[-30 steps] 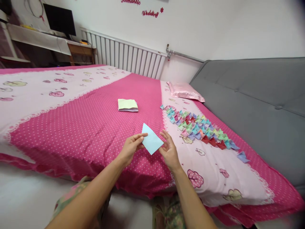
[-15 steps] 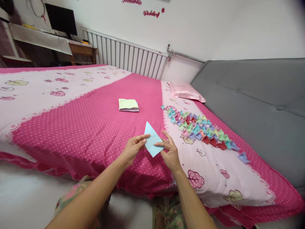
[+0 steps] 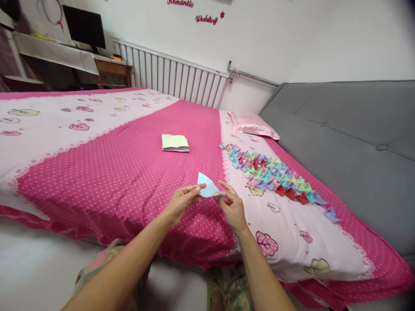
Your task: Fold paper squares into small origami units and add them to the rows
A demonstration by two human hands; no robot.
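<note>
A light blue paper (image 3: 206, 186) is held between both hands above the near edge of the pink dotted bed sheet (image 3: 129, 172). My left hand (image 3: 180, 204) pinches its left side with thumb and forefinger. My right hand (image 3: 232, 206) pinches its right side, fingers curled around the edge. The sheet is folded down so only a small triangle shows. To the right lies a long patch of several small folded paper pieces (image 3: 272, 174) in blue, green, red and pink.
A stack of square papers (image 3: 175, 142) with a yellow top sheet lies mid-bed. A pink pillow (image 3: 252, 125) sits at the head, beside a grey padded headboard (image 3: 350, 142). A white radiator (image 3: 175, 80) and a desk with a monitor (image 3: 84, 26) stand along the far wall.
The blue paper has gone from a flat upright diamond to a smaller folded triangle. My right fingers moved in over its right half and both hands drew closer together.
</note>
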